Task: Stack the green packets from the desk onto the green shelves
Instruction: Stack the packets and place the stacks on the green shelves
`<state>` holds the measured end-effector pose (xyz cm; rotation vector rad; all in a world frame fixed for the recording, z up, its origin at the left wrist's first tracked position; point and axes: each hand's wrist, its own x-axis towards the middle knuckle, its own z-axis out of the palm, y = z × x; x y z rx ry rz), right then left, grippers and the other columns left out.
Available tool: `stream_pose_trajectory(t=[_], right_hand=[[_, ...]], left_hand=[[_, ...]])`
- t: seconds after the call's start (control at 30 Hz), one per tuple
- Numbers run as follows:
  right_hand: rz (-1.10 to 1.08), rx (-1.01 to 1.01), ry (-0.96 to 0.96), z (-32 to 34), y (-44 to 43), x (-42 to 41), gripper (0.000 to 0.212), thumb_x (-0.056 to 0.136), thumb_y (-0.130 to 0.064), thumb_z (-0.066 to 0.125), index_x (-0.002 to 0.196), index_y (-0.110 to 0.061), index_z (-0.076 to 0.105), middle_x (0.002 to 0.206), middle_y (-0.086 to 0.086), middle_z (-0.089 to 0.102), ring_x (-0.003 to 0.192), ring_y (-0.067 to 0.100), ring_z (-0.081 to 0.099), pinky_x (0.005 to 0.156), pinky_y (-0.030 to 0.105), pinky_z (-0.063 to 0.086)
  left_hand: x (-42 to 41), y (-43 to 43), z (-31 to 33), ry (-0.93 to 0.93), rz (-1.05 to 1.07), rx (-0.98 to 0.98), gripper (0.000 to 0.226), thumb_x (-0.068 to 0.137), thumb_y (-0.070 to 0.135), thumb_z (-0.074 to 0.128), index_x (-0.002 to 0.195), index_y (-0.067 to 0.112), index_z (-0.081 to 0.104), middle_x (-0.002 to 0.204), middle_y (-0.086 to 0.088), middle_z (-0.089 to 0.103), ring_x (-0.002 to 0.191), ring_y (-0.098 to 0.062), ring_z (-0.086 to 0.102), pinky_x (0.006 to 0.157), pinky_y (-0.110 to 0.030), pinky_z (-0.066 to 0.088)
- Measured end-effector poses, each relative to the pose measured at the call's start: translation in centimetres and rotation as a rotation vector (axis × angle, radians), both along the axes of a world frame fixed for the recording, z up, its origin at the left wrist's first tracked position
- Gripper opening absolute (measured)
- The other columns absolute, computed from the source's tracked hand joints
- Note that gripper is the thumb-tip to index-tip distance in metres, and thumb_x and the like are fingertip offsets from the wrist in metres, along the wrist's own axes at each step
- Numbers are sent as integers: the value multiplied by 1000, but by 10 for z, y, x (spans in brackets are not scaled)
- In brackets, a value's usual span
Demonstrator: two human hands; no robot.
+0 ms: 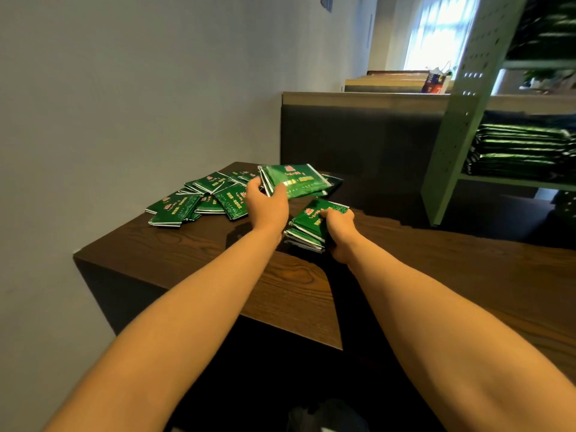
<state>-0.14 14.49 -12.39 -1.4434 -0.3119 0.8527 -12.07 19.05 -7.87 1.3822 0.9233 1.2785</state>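
- Packets filled both my hands above the dark wooden desk (187, 255).
- My left hand (266, 203) gripped a bundle of green packets (296, 180) by its near left end, with the thumb on top and the fingers curled around the edge.
- That bundle sat face up and a little tilted, over the far part of the desk, just beyond my right hand.
- My right hand (339, 229) clutched a second stack of green packets (310, 226), the thumb pressed across the top packet and the fingers wrapped under the right side.
- This stack sat low by the desk's near edge; I could not tell whether its bottom touched the wood.
- The 2 handfuls were near each other but apart, and my wrists ran side by side.
- More loose green packets (199, 199) lay in an untidy, overlapping heap on the desk to the left of my left hand, close to the grey wall (124, 88).
- The green shelves (461, 120) stood to the right, well apart from my hands, with a perforated side panel facing me.
- On 1 shelf there, shelved packets (523, 151) lay flat in a tall pile; the shelf above showed dark green shapes too blurred to make out.
- Behind the desk rose a dark partition (358, 135).
- Farther back a bright window (436, 32) glowed, and a paper bag (436, 81) stood on a ledge below it.
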Motion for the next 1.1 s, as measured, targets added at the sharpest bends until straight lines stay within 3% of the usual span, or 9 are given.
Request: stream_pose_trajectory(t=[0.1, 0.17, 0.23, 0.33, 0.43, 0.53, 0.77, 0.97, 1.1], right_hand=[[-59, 45, 3, -43, 36, 43, 78, 81, -52, 61, 151, -22, 41, 122, 19, 70, 95, 39, 76, 81, 61, 61], [-54, 63, 53, -72, 57, 71, 110, 59, -83, 60, 152, -28, 41, 127, 15, 69, 99, 40, 75, 87, 62, 58], [-30, 72, 100, -70, 56, 67, 121, 51, -92, 57, 153, -28, 41, 129, 13, 69, 102, 39, 75, 91, 60, 57], [-28, 52, 61, -19, 14, 16, 126, 54, -81, 63, 159, -24, 24, 141, 13, 58, 119, 37, 66, 103, 59, 52], [-12, 55, 23, -3, -2, 0, 97, 82, -51, 68, 158, -25, 13, 141, 15, 53, 123, 38, 60, 107, 58, 49], [-18, 34, 25, 0, -5, -1, 85, 91, -42, 65, 156, -26, 13, 140, 17, 53, 121, 37, 60, 105, 59, 50], [-24, 45, 64, 1, -8, 5, 55, 96, -33, 66, 126, -25, 20, 115, 14, 61, 106, 33, 69, 97, 58, 56], [-63, 74, 117, -1, -10, 7, 80, 93, -25, 70, 153, -22, 17, 119, 16, 60, 100, 31, 69, 86, 50, 60], [-32, 58, 39, 0, -7, 6, 77, 80, -24, 80, 140, -9, 34, 114, 17, 65, 95, 31, 72, 82, 49, 62]], left_hand=[[1, -8, -5, 205, -112, 102, 58, 96, 10, 57, 150, 17, 37, 153, -3, 39, 132, -18, 43, 96, -17, 34], [2, -9, -14, 329, -132, 185, 50, 94, 13, 60, 143, 17, 47, 146, -1, 48, 120, -13, 48, 83, -12, 32], [1, -8, -21, 388, -134, 221, 41, 92, 18, 64, 132, 17, 55, 135, 1, 55, 110, -10, 50, 81, -17, 33], [2, -7, -30, 431, -165, 278, 32, 89, 22, 67, 120, 19, 58, 128, 1, 58, 118, -15, 50, 90, -25, 34], [1, -6, -33, 449, -156, 302, 16, 91, 23, 65, 105, 23, 57, 124, -3, 57, 117, -17, 51, 92, -25, 35], [0, -4, -32, 463, -130, 341, 6, 93, 18, 60, 96, 23, 59, 117, -3, 60, 114, -21, 54, 92, -29, 39], [-2, -10, -34, 540, -144, 379, 43, 95, 31, 59, 135, 16, 56, 133, -3, 60, 120, -22, 55, 100, -38, 46], [-12, -9, -38, 682, -101, 667, 40, 96, 33, 55, 135, 21, 58, 129, 2, 64, 114, -20, 61, 92, -41, 53], [-17, 1, -41, 689, -148, 756, 34, 96, 34, 57, 127, 20, 60, 120, 3, 64, 106, -18, 62, 86, -42, 54]])
